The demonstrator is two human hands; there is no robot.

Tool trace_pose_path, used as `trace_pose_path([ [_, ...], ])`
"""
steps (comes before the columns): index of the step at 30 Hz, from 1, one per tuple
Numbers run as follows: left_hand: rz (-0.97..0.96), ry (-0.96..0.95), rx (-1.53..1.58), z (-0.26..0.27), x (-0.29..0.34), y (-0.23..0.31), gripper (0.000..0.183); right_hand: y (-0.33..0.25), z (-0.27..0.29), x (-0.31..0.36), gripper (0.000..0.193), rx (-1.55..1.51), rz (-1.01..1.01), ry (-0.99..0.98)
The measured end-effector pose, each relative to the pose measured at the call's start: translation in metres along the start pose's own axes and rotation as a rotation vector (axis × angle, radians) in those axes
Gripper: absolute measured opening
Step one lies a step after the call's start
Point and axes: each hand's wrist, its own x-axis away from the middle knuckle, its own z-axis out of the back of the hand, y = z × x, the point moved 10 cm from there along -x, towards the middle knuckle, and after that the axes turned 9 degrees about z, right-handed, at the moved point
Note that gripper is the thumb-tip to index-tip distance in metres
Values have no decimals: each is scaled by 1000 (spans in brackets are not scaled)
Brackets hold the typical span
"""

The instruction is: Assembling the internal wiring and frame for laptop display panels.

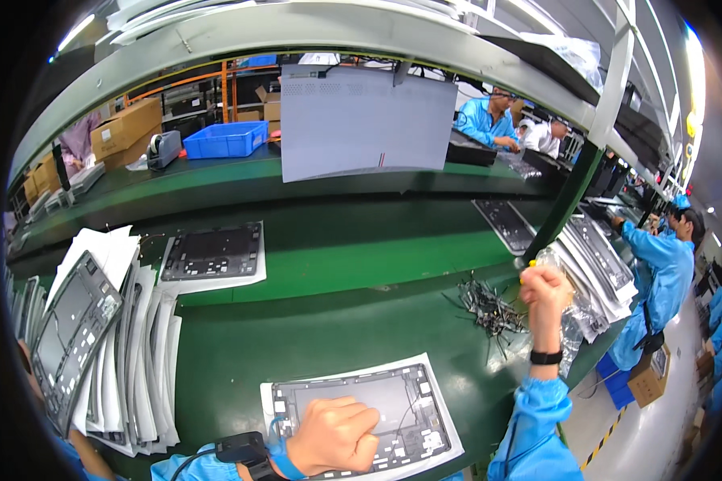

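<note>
My left hand (337, 437) is curled closed over a thin dark tablet-like housing (421, 409) with silvery patches along its border. White sheeting (449, 437) lies under that housing on the green bench. Whether the left fingers pinch anything is hidden. My right hand (547, 289) is raised in a fist beside the green post, with a small yellow bit (533, 264) showing at its top. What the fist holds is not clear. Below and left of it lies a tangle of thin black cables (493, 311), with clear plastic bags (571, 341) behind the wrist.
At left, another person's hand (88, 455) is by a tilted housing (76, 337) against a stack of white sheets (148, 377). Another housing (212, 250) lies farther back. The green post (568, 200) and a sheet-layered pile (594, 256) stand at right, near a worker in blue (658, 264).
</note>
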Motion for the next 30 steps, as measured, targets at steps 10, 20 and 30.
trace_pose_path([
  [10,70,374,117,57,-32,-29,22,-35,-216,149,9,-125,-371,-737],
  [20,148,215,249,50,-28,-60,16,-24,-234,172,12,-239,-432,-867],
  [30,372,54,501,26,-27,-77,19,-59,-225,162,8,-92,-22,-842],
])
